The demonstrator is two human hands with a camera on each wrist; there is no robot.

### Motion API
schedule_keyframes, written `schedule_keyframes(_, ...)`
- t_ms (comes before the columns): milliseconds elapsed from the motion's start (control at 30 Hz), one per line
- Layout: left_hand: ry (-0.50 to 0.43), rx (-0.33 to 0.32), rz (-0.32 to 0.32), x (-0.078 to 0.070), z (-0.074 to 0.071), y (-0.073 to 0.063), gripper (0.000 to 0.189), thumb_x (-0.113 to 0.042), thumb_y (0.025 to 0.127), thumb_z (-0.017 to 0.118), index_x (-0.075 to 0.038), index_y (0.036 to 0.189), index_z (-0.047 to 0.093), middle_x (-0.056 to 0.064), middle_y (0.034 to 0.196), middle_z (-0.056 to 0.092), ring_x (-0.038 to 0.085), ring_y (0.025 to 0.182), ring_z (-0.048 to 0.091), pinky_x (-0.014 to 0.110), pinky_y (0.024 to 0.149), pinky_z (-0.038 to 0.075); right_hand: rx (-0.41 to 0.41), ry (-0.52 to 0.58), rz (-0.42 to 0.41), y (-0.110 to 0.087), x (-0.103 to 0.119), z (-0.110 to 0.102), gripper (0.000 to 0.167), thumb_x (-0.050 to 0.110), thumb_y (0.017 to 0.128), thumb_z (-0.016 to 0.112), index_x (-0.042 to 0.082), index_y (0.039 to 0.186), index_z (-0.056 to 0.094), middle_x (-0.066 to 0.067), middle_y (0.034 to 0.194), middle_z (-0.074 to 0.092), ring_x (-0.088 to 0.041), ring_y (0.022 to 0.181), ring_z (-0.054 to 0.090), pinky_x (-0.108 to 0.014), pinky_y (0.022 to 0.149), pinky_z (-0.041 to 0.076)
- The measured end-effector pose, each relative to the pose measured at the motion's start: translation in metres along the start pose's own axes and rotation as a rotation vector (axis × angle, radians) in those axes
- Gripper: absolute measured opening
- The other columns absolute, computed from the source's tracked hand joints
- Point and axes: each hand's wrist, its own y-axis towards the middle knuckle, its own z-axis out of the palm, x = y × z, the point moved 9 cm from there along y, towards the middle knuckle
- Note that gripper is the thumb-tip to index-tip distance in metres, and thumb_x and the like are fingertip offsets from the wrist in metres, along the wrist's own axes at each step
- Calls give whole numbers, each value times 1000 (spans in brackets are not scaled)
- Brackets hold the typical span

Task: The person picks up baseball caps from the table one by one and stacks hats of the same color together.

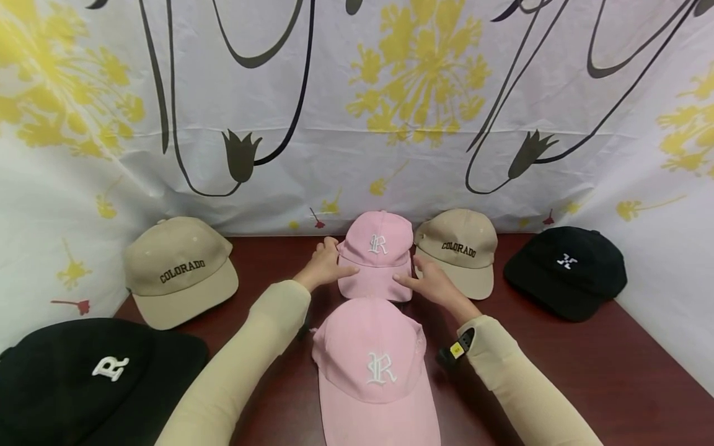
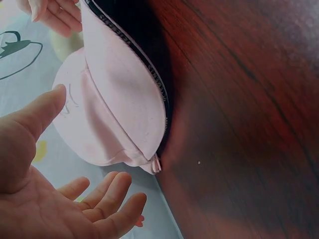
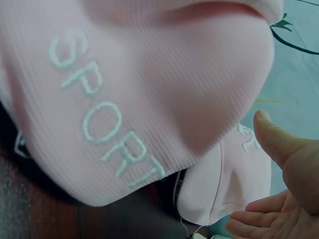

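Observation:
A small pink cap [image 1: 375, 285] with a white embroidered R stands at the back, its brim facing me. My left hand [image 1: 328, 267] is at its left side, fingers spread and thumb toward the brim. From the other side, my right hand [image 1: 434, 284] flanks the same cap, its thumb overlapping the brim's right part. The left wrist view shows my left hand [image 2: 55, 206] with a loose, unclosed palm beside the cap [image 2: 119, 84]. A larger pink cap [image 1: 357, 334] with the same R sits nearer, between my forearms; SPORT lettering marks its side [image 3: 199, 74] in the right wrist view.
Beige COLORADO caps stand at left [image 1: 173, 248] and just right of the small pink cap [image 1: 474, 232]. A black cap [image 1: 591, 266] is far right, another black cap [image 1: 56, 365] near left. A patterned cloth [image 1: 312, 111] hangs behind the dark red table [image 1: 630, 371].

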Motion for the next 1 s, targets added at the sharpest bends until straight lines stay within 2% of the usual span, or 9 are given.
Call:
schedule_keyframes(367, 5, 0, -41, 7, 8, 11, 80, -28, 75, 75, 7, 131, 30, 27, 121, 37, 41, 109, 40, 47, 92, 36, 34, 33, 60, 9, -12, 9, 76, 28, 86, 65, -19, 132, 29, -36, 131, 37, -43, 121, 38, -50, 97, 33)
schedule_keyframes(533, 12, 5, -44, 11, 11, 16, 84, -31, 73, 76, 7, 132, 29, 28, 122, 35, 41, 109, 39, 47, 92, 35, 13, 38, 41, 12, -12, 9, 68, 27, 85, 66, -17, 129, 37, -33, 121, 48, -41, 112, 47, -48, 92, 38)
schedule_keyframes(733, 34, 18, -56, 14, 16, 22, 86, -34, 72, 76, 8, 131, 28, 28, 120, 33, 41, 109, 37, 47, 92, 35, -8, 77, 41, 19, -14, 14, 55, 27, 82, 69, -8, 120, 49, -24, 106, 58, -31, 94, 54, -44, 83, 43)
schedule_keyframes(867, 43, 41, -75, 16, 21, 25, 87, -37, 73, 74, 9, 131, 27, 29, 122, 31, 42, 110, 36, 48, 92, 34, -9, 102, 54, 25, -18, 20, 58, 27, 82, 70, -7, 122, 47, -23, 105, 59, -28, 92, 55, -41, 82, 44)
schedule_keyframes(1000, 32, 69, -85, 18, 25, 28, 89, -39, 74, 72, 9, 132, 25, 30, 123, 31, 42, 112, 37, 48, 94, 33, -9, 125, 56, 30, -21, 26, 63, 25, 82, 70, -9, 127, 42, -25, 112, 55, -30, 98, 53, -43, 86, 43)
